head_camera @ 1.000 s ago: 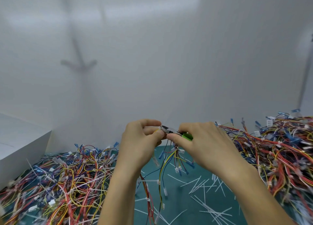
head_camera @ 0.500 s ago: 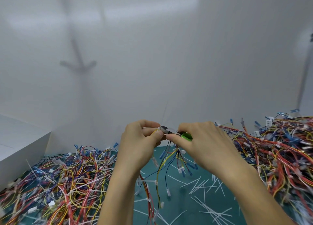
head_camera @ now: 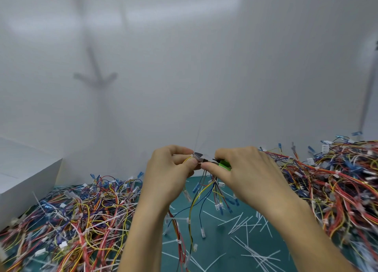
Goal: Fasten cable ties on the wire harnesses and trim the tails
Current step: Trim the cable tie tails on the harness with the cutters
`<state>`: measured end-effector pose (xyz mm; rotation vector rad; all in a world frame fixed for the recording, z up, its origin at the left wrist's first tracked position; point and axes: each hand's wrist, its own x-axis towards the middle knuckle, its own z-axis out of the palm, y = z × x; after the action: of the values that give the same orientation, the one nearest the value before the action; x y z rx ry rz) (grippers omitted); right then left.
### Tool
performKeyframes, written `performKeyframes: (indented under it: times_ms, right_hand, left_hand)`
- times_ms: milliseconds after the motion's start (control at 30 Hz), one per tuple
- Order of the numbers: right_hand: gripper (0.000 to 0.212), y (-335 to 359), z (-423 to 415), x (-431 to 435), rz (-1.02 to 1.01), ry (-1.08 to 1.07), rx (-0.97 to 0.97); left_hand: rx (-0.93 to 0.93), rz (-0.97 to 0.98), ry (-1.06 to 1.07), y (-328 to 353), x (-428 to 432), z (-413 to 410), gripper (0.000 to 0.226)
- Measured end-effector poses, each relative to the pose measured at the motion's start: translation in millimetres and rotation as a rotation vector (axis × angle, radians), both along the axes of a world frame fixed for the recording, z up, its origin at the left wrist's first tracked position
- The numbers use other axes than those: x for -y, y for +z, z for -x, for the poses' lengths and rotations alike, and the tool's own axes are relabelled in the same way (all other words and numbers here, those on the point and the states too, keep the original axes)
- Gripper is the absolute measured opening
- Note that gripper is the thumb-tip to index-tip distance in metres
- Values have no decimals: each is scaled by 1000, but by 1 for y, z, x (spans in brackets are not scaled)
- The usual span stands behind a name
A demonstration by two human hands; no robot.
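Note:
My left hand (head_camera: 170,175) pinches a wire harness (head_camera: 204,192) at its top, where a white cable tie wraps the yellow, blue and black wires. The harness hangs down over the green mat with white and blue connectors at its ends. My right hand (head_camera: 243,175) grips green-handled cutters (head_camera: 222,163), whose metal jaws (head_camera: 199,156) sit right at the tie beside my left fingertips. A thin white tie tail (head_camera: 196,137) sticks up faintly from the jaws. Whether the jaws are closed on it is unclear.
A pile of tangled harnesses (head_camera: 67,220) covers the mat on the left, and a bigger, mostly red pile (head_camera: 337,181) lies on the right. Cut white tie tails (head_camera: 245,224) litter the green mat (head_camera: 221,249) between them. A white box (head_camera: 22,175) stands at far left, with a white wall behind.
Both hands have stayed almost still, holding harness and cutters together. The hanging wires have swung slightly, and the view has shifted a little.

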<state>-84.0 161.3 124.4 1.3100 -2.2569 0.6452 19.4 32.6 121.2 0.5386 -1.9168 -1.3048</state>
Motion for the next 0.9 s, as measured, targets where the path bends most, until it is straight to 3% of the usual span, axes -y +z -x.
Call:
performKeyframes:
  times_ms: [900]
  right_hand:
    - [56, 0, -1, 0, -36, -23, -87]
  left_hand:
    - [38, 26, 15, -1, 2, 1, 11]
